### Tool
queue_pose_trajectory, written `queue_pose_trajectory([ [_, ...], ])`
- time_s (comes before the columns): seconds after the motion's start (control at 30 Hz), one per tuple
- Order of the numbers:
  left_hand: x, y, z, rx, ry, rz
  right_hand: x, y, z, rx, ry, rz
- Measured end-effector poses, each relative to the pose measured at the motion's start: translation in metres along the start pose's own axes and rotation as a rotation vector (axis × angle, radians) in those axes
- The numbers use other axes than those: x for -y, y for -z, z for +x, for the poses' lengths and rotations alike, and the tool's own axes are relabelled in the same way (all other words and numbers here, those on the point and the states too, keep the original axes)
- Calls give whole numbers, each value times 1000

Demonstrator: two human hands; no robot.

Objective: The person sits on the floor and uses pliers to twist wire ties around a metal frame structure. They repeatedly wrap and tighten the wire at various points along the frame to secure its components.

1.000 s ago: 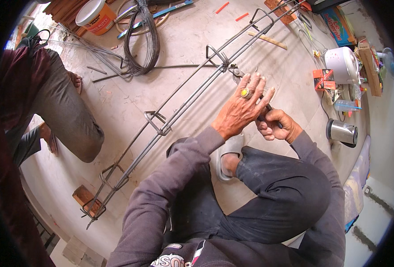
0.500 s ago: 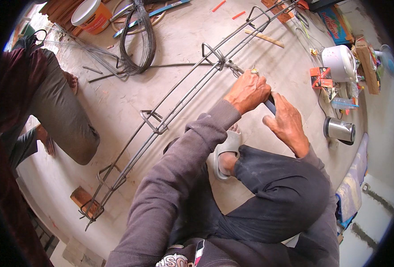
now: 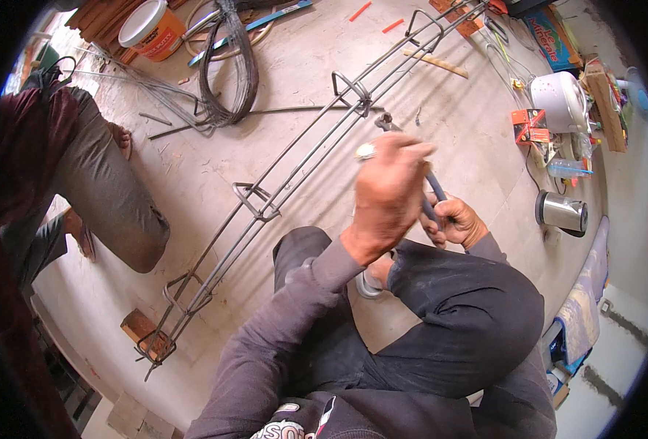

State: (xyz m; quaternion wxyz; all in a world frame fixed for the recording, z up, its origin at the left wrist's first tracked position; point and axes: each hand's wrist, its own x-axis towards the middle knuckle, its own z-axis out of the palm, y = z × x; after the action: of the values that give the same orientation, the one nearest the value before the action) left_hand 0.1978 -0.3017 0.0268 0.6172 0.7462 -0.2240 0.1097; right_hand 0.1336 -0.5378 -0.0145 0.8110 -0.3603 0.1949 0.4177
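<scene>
My right hand (image 3: 456,222) is closed around the grey handles of a pair of pincers (image 3: 434,186). Their metal jaws point up toward the steel rebar frame (image 3: 306,162) and stand apart from its bars. My left hand (image 3: 384,192) is raised over the middle of the tool and smeared by motion; a ring shows on one finger. Whether its fingers grip the pincers cannot be made out. Several bent stirrups are spaced along the frame, which lies diagonally across the floor, its near end on a brick (image 3: 142,329).
Another person's bent knee (image 3: 130,219) is at the left. A coil of wire (image 3: 229,73), loose rods and a putty bucket (image 3: 150,31) lie at the far left. A white rice cooker (image 3: 557,102), a red box (image 3: 530,126) and a steel kettle (image 3: 562,213) stand along the right.
The pincers have come away from the tied joint on the frame. Both hands have drawn back toward my knees, the left one now blurred in front of the tool.
</scene>
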Motion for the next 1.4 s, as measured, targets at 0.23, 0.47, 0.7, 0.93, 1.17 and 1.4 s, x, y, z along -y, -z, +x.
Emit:
queue_pose_trajectory([
  [0.23,28,14,-25,66,742,-327,-16,-17,-10,-216,67,-244],
  [0.47,49,-17,-41,422,665,22,-35,-25,3,-312,173,-546],
  [0.7,60,-15,-52,536,721,-82,-41,-42,-6,-251,182,-157],
  [0.93,71,-12,-56,217,833,-1230,-45,-30,-3,-341,189,-572],
  [1.17,61,17,-53,268,755,-732,-65,17,0,-436,276,-435],
  [1.4,54,14,-57,284,662,-475,-49,105,23,-1238,488,-1007],
])
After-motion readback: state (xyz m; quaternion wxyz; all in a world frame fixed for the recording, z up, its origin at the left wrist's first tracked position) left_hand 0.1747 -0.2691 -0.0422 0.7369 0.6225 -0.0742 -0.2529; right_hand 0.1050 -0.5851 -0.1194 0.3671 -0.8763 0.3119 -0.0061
